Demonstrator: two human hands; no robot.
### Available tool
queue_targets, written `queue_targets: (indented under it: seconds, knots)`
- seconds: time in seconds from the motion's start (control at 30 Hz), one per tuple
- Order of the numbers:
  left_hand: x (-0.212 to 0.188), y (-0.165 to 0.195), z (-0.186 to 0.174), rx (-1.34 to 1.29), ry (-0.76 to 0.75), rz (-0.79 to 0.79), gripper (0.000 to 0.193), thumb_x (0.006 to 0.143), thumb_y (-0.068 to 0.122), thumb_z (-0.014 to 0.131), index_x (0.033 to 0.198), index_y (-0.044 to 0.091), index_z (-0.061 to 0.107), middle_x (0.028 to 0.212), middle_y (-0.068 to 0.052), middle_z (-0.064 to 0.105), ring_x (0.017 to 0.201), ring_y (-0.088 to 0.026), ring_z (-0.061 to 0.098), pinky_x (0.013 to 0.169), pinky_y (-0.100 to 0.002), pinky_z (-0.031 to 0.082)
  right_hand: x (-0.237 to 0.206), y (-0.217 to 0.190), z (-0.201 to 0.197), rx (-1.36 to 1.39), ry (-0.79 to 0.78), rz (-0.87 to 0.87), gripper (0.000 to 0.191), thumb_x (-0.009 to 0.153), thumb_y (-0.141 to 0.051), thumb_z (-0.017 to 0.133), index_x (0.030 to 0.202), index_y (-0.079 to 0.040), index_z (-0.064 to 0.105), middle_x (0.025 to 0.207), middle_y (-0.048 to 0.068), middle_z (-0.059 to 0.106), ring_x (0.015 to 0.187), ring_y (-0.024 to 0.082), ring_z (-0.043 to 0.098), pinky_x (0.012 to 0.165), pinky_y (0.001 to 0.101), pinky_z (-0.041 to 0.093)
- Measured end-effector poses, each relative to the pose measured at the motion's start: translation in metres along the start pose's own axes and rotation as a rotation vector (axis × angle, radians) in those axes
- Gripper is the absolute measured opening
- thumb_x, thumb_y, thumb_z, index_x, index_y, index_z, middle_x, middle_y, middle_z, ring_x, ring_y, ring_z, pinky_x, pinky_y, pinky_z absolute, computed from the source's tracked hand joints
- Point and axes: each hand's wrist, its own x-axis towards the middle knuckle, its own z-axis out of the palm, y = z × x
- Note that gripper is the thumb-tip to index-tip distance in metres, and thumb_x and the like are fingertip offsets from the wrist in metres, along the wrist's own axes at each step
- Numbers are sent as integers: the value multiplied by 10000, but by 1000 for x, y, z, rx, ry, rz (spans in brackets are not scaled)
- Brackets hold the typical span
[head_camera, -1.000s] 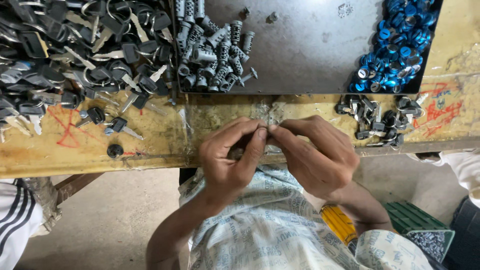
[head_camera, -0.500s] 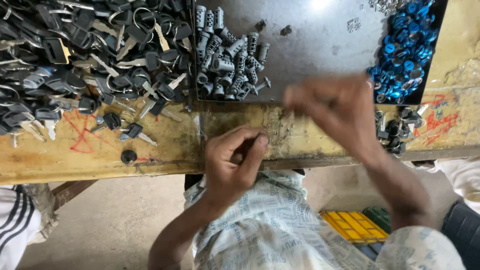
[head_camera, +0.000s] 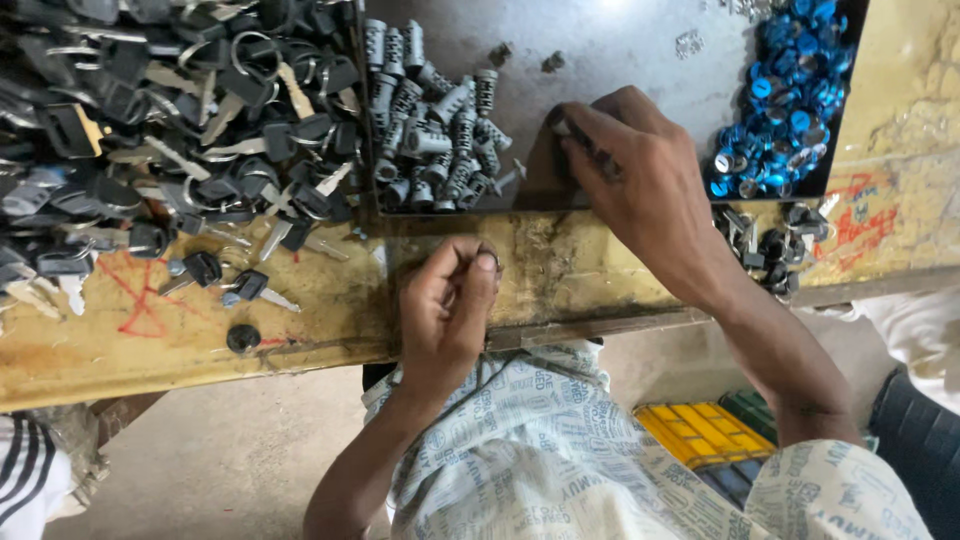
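A worn yellow bench (head_camera: 300, 330) bears a dark tray (head_camera: 620, 60) above seemingly concrete floor (head_camera: 220, 460).

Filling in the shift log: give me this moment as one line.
left hand: pinches small part over bench | right hand: reaching onto dark tray beside grey cylinders | keys left, blue caps right

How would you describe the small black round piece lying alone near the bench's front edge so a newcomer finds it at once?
Start at the worn yellow bench and find the red cross mark painted left of the left hand. Just right of and below that mark lies the black round piece. Unlike the black-headed keys just above it, it has no metal blade and sits alone by the front edge.
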Motion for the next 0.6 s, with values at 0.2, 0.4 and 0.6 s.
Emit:
queue_targets:
  seconds: [0.2, 0.4, 0.6]
  knots:
    - [16, 17, 10, -250, -254, -82, 196, 1082, 148, 576, 1042, -27, 655, 754, -20, 627, 536, -53, 516, 434, -241, 413, -58, -31, -18, 325, 45, 23, 297, 889, 55, 761, 1169, -26, 705, 1185, 170, 707, 962, 219, 746, 777, 302, 616]
    - [15, 38, 21, -572, -366, -363, 192, 1061, 142, 650, 1029, -46, 671, 794, -31, 623, 553, -54, 482, 445, -230, 356, -92, -38, -16, 489, 122, 158, 332, 841, 71, 802, 1141, 1, 679, 1153, 139, 758, 977, 187, 767, 704, 237, 546]
    - [15, 38, 28, -329, -317, -280, 177, 1033, 128, 677, 980, -37, 711, 696, 10, 601, 495, -32, 442, 427, -215, 331, -96, -25, -14, 617, 178, 121, 352, 827, 61, 855, 1152, -19, 743, 1076, 134, 744, 906, 165, 733, 713, 230, 568]
